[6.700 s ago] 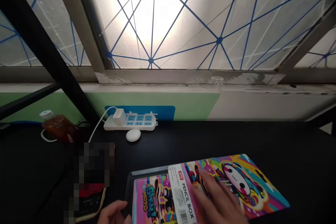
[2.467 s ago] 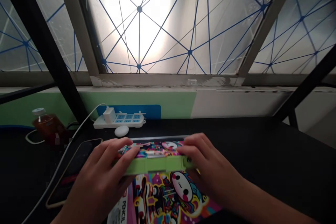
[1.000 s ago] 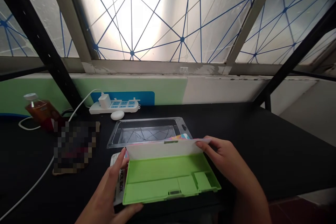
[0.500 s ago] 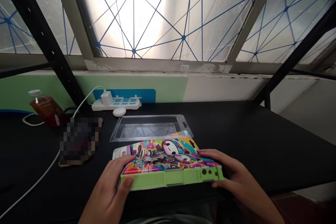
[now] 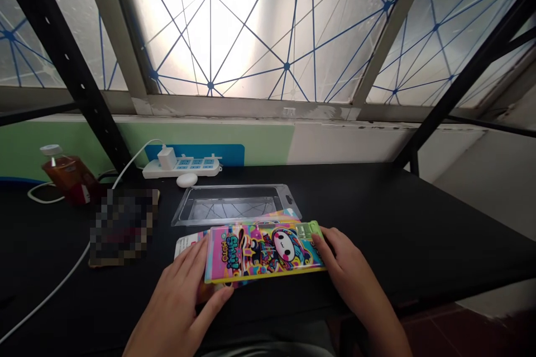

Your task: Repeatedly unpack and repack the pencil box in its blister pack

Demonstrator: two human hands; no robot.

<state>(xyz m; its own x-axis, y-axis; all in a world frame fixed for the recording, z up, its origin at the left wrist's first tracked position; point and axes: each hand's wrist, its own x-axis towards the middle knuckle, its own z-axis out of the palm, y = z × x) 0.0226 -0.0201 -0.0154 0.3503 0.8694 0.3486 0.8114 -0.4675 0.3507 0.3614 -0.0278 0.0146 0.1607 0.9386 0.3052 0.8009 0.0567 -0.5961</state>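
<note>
A flat pencil case [image 5: 262, 254] with a colourful cartoon print lies tilted toward me, its lid side facing up and a yellow edge along the front. My left hand [image 5: 180, 293] is closed around its left end, fingers on top and thumb at the front. At the other end my right hand [image 5: 345, 259] grips the case beside a light green corner piece, thumb on top. A printed card [image 5: 185, 242] shows partly under and behind the case. Just beyond the card is a clear plastic blister shell [image 5: 288, 201] on the table.
On the black table [image 5: 360, 195] to the left lie a blurred-out flat object [image 5: 125, 228] and a white cable. A tilted bottle [image 5: 69, 175], a power strip [image 5: 196, 166] and a small white oval case [image 5: 186, 180] stand farther back. Black metal posts frame the window.
The pencil case has been turned, so its printed lid shows where its green side faced me. My right hand has moved left with it; the view has shifted slightly.
</note>
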